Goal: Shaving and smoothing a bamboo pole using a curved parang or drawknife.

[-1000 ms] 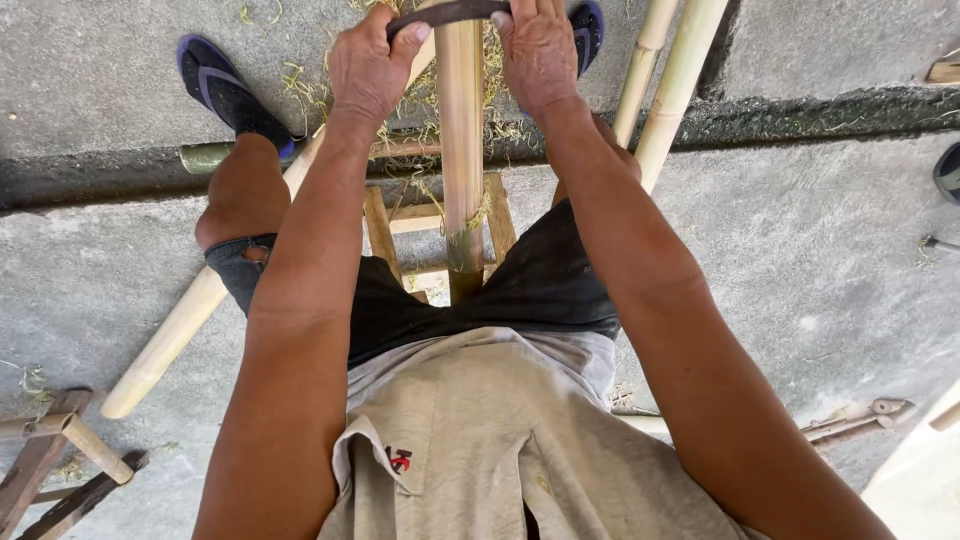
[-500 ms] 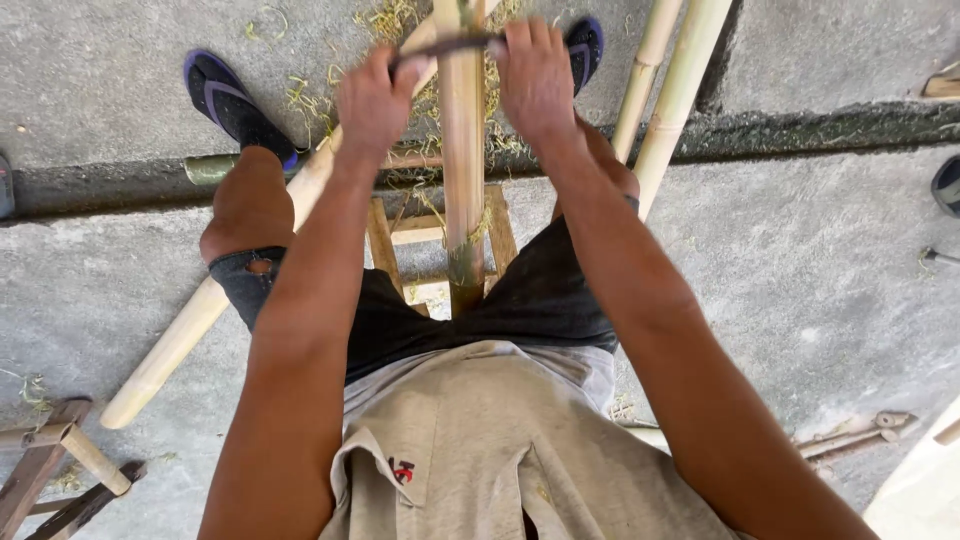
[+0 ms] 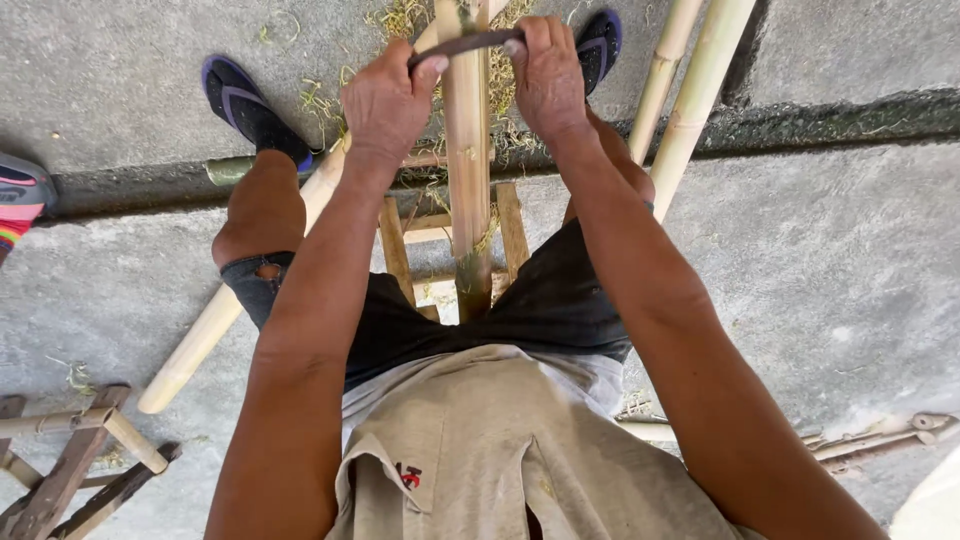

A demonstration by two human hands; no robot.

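A pale bamboo pole (image 3: pixel 467 170) runs away from me between my knees, resting on a small wooden stand (image 3: pixel 505 230). Across it lies a dark curved blade (image 3: pixel 462 44). My left hand (image 3: pixel 385 100) grips the blade's left end and my right hand (image 3: pixel 546 75) grips its right end, both fists closed. The blade presses on top of the pole near its far part. Greenish bamboo shavings (image 3: pixel 400 20) lie scattered on the ground beyond my hands.
Two more bamboo poles (image 3: pixel 690 110) lean at the right, and another pole (image 3: pixel 215 325) lies diagonally under my left leg. My feet wear dark sandals (image 3: pixel 240 100). A wooden frame (image 3: pixel 70 460) sits at the lower left. The floor is concrete with a dark groove (image 3: pixel 820 115).
Both hands with the blade have drawn back along the pole toward me, from the top edge of the view to lower down.
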